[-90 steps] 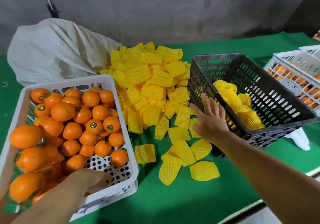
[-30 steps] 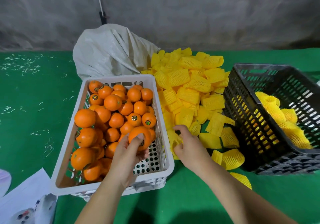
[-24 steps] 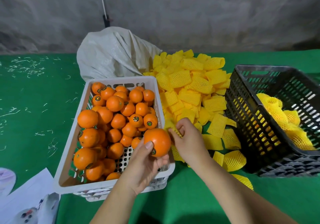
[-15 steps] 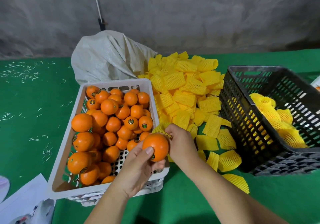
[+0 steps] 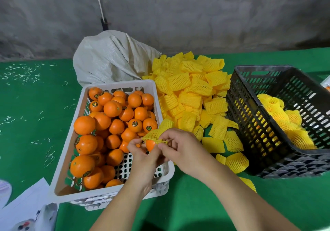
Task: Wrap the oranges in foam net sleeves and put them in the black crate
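Both hands, left hand point(image 5: 142, 156) and right hand point(image 5: 182, 147), pinch the foam net sleeve point(image 5: 155, 135) stretched right above the orange point(image 5: 150, 144), apparently cradled left-handed

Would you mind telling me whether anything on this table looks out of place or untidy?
Pale shreds litter the green table at far left, and the black crate sits tilted rather than flat.
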Available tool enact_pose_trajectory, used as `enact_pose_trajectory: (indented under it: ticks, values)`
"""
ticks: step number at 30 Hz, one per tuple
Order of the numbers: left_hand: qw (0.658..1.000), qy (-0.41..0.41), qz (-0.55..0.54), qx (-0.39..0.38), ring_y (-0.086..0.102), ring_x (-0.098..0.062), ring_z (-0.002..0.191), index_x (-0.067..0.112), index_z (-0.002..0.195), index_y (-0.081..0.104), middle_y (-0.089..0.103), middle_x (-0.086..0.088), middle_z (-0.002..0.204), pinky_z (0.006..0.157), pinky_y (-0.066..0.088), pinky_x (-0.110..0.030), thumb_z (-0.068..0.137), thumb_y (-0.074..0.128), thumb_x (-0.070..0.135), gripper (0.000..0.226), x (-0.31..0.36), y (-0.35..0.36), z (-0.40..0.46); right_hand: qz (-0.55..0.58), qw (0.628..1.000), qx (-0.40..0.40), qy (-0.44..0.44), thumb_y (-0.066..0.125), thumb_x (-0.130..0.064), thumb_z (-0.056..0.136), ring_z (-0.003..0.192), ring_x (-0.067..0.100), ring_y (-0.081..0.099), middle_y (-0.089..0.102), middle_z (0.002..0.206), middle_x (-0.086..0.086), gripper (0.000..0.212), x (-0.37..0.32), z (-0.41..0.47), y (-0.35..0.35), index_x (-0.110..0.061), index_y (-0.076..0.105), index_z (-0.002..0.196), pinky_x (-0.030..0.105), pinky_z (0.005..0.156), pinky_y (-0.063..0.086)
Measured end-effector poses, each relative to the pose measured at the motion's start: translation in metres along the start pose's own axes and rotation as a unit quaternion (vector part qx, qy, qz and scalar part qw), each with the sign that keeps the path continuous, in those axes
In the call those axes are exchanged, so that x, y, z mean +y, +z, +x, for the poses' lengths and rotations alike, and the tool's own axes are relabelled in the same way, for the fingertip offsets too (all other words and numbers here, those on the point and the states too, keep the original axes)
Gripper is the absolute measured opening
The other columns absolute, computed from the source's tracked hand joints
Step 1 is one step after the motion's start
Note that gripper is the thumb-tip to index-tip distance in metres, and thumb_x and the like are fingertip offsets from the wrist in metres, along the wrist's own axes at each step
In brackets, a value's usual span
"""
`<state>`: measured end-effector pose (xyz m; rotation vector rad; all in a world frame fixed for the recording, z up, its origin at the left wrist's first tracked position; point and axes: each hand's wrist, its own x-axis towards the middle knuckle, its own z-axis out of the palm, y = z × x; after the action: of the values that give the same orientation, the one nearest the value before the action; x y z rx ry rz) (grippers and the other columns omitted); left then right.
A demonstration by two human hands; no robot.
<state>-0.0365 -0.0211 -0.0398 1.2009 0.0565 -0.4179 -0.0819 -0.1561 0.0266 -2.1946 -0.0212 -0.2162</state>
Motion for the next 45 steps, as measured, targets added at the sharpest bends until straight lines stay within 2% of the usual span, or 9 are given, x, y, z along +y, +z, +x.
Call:
enact_pose_trajectory:
  ticks: [5,10,16,25,29,33,36,39,45]
  values:
    - [1.000,0.004,-0.013,0.008,0.077,-0.032,0.103,0.049,0.133,0.045,0.070,-0.015,0.122,0.077,0.064,-0.041,0.083,0.067,0.018,0.063,-0.003,-0.004,0.005,-0.095,0.995,-0.007,-0.037,0.071,-0.021,0.095,0.073,-0.002,0.047,0.042,0.077,-0.022,0.019,-0.001,-0.010,0.004,-0.025,0.056,0.106,0.021,0.060,0.040]
    - [0.999,0.025,0.022,-0.002,0.071,-0.044,0.098,0.020,0.147,0.050,0.067,-0.027,0.125,0.082,0.063,-0.054,0.091,0.055,0.016,0.057,-0.001,-0.001,0.007,-0.165,0.983,0.065,0.037,0.072,-0.021,0.093,0.097,0.013,0.052,0.050,0.098,-0.012,0.041,0.003,-0.013,0.022,-0.019,0.057,0.131,0.028,0.078,0.043]
    - [0.993,-0.026,-0.083,-0.074,0.062,-0.039,0.126,0.009,0.153,0.045,0.063,-0.020,0.140,0.111,0.050,-0.058,0.090,0.067,0.015,0.067,0.008,-0.009,0.000,-0.154,0.977,0.142,0.021,0.064,-0.009,0.095,0.102,0.030,0.061,0.059,0.116,0.010,0.020,-0.001,-0.016,0.040,-0.004,0.064,0.115,0.034,0.075,0.047]
    - [0.996,0.023,-0.087,0.006,0.073,-0.027,0.094,0.010,0.146,0.052,0.075,-0.015,0.114,0.083,0.062,-0.041,0.089,0.074,0.027,0.063,0.006,-0.005,-0.002,-0.197,0.973,0.106,-0.060,0.069,-0.011,0.094,0.082,0.024,0.060,0.062,0.096,0.003,0.012,0.002,-0.019,0.032,-0.007,0.064,0.103,0.031,0.063,0.046]
    - [0.997,0.044,-0.059,0.023,0.072,-0.034,0.112,0.017,0.136,0.058,0.072,-0.017,0.125,0.091,0.061,-0.046,0.079,0.089,0.040,0.069,0.006,-0.002,-0.004,-0.055,0.989,0.129,-0.047,0.061,-0.037,0.092,0.080,0.007,0.050,0.048,0.089,-0.017,0.015,-0.001,-0.024,0.033,-0.022,0.057,0.091,0.024,0.064,0.044]
    - [0.995,0.092,0.032,0.017,0.073,-0.022,0.106,0.035,0.121,0.057,0.073,-0.003,0.116,0.083,0.061,-0.031,0.071,0.091,0.049,0.062,0.002,0.000,-0.008,0.155,0.964,0.141,0.166,0.063,-0.066,0.078,0.112,0.007,0.055,0.047,0.125,-0.009,0.060,-0.010,-0.011,0.029,-0.036,0.045,0.127,0.015,0.078,0.049]
    - [0.989,0.122,0.076,-0.024,0.073,-0.019,0.106,0.037,0.124,0.055,0.072,-0.002,0.117,0.080,0.060,-0.027,0.080,0.087,0.035,0.055,0.003,-0.003,-0.009,0.249,0.933,0.082,0.248,0.078,-0.051,0.080,0.125,0.019,0.054,0.042,0.145,-0.001,0.078,-0.008,-0.005,0.029,-0.037,0.036,0.144,0.032,0.094,0.057]
    - [0.984,0.144,0.074,-0.070,0.072,-0.019,0.111,0.027,0.133,0.056,0.073,0.004,0.121,0.088,0.059,-0.027,0.097,0.076,0.022,0.041,0.003,-0.006,-0.011,0.246,0.928,0.139,0.241,0.077,-0.039,0.090,0.128,0.018,0.049,0.036,0.148,-0.006,0.071,-0.004,-0.003,0.024,-0.041,0.037,0.148,0.022,0.083,0.052]
    - [0.980,0.181,0.083,0.010,0.071,-0.019,0.102,0.027,0.104,0.071,0.074,-0.005,0.106,0.084,0.057,-0.025,0.098,0.068,0.023,0.007,-0.004,-0.003,-0.013,0.231,0.937,0.124,0.229,0.083,-0.036,0.080,0.127,0.019,0.053,0.039,0.142,-0.004,0.076,0.004,-0.003,0.025,-0.044,0.043,0.144,0.043,0.097,0.058]
